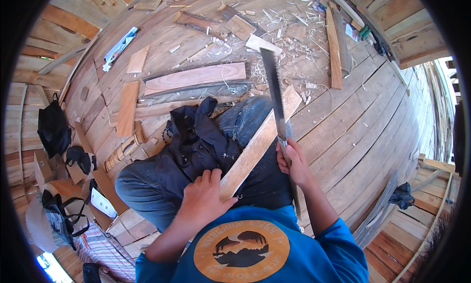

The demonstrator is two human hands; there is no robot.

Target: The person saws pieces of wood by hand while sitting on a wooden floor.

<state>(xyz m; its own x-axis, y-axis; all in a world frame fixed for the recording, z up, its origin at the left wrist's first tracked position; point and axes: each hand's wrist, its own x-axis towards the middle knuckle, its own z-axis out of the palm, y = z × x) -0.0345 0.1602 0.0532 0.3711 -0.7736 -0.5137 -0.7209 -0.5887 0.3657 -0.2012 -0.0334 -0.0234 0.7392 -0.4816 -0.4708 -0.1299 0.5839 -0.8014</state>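
A narrow, pale wooden board (260,141) slants across my lap, its far end up and to the right beyond my knee. My left hand (203,194) grips the board's near end, fingers curled over its left edge. My right hand (296,164) is closed round the handle of a long, dark, square-ended blade (273,84). This blade stands tilted up and away from me, passing in front of the board's far part in this view. Whether its edge is toothed, or touches the wood, I cannot tell. Dark cloth (196,141) lies over my jeans beside the board.
Beyond my legs lies a wider reddish plank (196,78). Curled shavings (301,52) and wood scraps litter the floor, with rough bark-edged pieces (198,23) among them. A long board (333,52) lies at the far right. Bags and boxes (105,190) stand at the left.
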